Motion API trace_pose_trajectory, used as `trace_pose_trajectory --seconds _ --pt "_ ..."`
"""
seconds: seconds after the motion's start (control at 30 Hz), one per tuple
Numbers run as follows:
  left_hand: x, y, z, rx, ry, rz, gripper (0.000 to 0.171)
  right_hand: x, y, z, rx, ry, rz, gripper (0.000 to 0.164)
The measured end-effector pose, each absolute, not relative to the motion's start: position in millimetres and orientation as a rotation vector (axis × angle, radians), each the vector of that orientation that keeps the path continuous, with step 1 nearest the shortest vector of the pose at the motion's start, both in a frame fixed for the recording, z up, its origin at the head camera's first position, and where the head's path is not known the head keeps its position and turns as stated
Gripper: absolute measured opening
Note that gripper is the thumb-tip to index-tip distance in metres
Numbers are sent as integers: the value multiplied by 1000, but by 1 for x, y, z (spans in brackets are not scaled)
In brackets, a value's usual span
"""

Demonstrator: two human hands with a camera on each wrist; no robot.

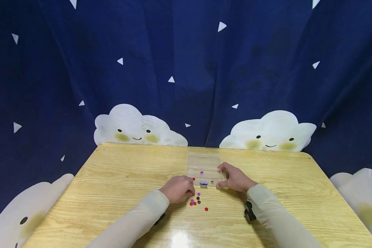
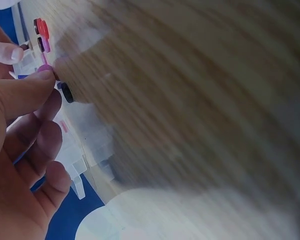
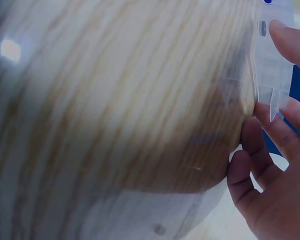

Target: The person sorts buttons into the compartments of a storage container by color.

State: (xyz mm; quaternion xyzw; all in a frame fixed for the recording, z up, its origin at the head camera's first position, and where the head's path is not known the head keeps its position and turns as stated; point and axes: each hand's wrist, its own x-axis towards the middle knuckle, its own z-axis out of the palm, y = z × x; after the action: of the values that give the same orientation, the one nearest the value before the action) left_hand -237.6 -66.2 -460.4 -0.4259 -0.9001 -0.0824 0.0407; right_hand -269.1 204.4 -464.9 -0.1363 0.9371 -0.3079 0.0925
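Observation:
A clear plastic box [image 1: 197, 183] lies on the table with its lid [image 1: 203, 161] opened away from the person. In separate compartments are a purple disc [image 1: 201, 172], a red disc [image 1: 193, 179] and a dark disc [image 1: 212, 182]; a blue piece [image 1: 203, 184] marks the front edge. The right hand [image 1: 234, 178] grips the box's right end, thumb in front, fingers behind. At its front left corner, the left hand [image 1: 178, 189] pinches what looks like a purple disc [image 2: 44, 67] at the thumb tip, partly hidden. A black disc [image 2: 66, 92] shows beside these fingers.
Several loose discs lie in front of the box, including a purple disc [image 1: 198, 194], a black disc [image 1: 199, 202] and a red disc [image 1: 206, 209]. They rest on a wooden table [image 1: 127, 179]. A dark blue curtain [image 1: 192, 69] with clouds hangs behind its far edge.

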Motion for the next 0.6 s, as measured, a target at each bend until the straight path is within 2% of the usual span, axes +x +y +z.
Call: trace_pose_trajectory --seconds 0.6 --pt "-238 -69 -458 -1253 -2757 -254 4 -269 205 -466 -415 2781 -936 65"
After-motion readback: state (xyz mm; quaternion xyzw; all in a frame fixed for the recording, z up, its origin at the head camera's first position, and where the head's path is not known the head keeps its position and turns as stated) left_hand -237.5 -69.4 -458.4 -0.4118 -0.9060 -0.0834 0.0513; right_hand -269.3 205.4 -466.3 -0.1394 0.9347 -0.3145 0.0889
